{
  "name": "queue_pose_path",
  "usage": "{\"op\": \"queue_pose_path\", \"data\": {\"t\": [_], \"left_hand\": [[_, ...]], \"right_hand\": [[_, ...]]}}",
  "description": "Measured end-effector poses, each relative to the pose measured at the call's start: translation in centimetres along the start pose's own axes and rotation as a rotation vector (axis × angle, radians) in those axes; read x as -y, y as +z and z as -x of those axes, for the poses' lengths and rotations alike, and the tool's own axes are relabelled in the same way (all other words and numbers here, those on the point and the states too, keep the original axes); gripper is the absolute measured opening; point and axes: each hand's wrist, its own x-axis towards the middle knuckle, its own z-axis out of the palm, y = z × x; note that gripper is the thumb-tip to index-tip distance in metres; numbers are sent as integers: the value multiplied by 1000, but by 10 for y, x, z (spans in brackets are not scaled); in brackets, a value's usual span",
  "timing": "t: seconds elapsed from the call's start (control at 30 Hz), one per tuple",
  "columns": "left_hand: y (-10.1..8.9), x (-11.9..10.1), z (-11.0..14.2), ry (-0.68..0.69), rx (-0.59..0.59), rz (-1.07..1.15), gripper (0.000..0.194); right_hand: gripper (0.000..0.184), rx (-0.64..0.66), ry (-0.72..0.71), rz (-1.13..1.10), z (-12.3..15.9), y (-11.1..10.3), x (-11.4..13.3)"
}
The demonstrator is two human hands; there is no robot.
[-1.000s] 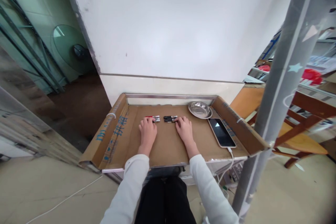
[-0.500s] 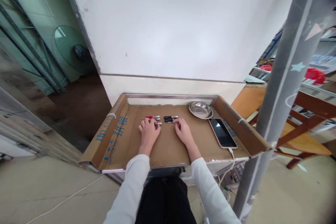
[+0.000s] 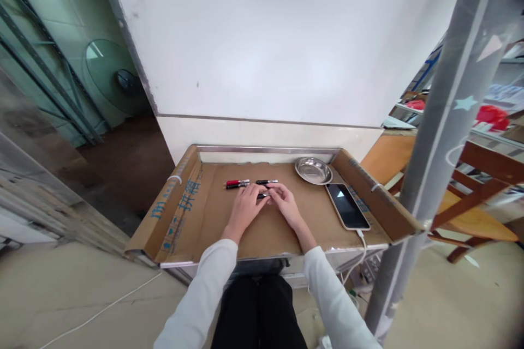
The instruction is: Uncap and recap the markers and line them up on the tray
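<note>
My left hand (image 3: 244,207) and my right hand (image 3: 285,206) meet over the middle of the cardboard surface. Between their fingertips lies a short black pen (image 3: 262,195), which the fingers of both hands pinch. Partly covered by the fingers, another black pen shows just behind it. A black pen with a silvery end (image 3: 266,181) rests beyond my fingertips. To the left of these, a red pen (image 3: 235,182) lies parallel to a black pen (image 3: 234,186), close to my left knuckles.
A shiny metal dish (image 3: 313,170) stands at the back right. Nearer sits a phone (image 3: 347,207) with a white cable (image 3: 362,245) plugged in. Raised cardboard walls (image 3: 376,196) border the sides, and a white panel (image 3: 270,38) rises behind. A grey post (image 3: 429,136) stands at the right.
My left hand has moved right from the left pens, bringing a pen to my right hand. The red pen and the black pen beside it are now uncovered.
</note>
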Motion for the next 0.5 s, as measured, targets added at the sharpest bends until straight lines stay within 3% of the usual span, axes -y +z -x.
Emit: {"op": "queue_pose_path", "data": {"t": [0.1, 0.2, 0.4, 0.5], "left_hand": [[2, 1, -1, -91, -154, -21, 27], [2, 3, -1, -112, -183, 19, 29], [5, 2, 0, -82, 0, 203, 48], [5, 1, 1, -124, -24, 255, 37]], "right_hand": [[29, -161, -8, -130, -3, -7, -3], [29, -248, 33, -250, -5, -13, -5], [27, -86, 158, -343, -5, -10, -3], [24, -89, 186, -364, -4, -9, 0]]}}
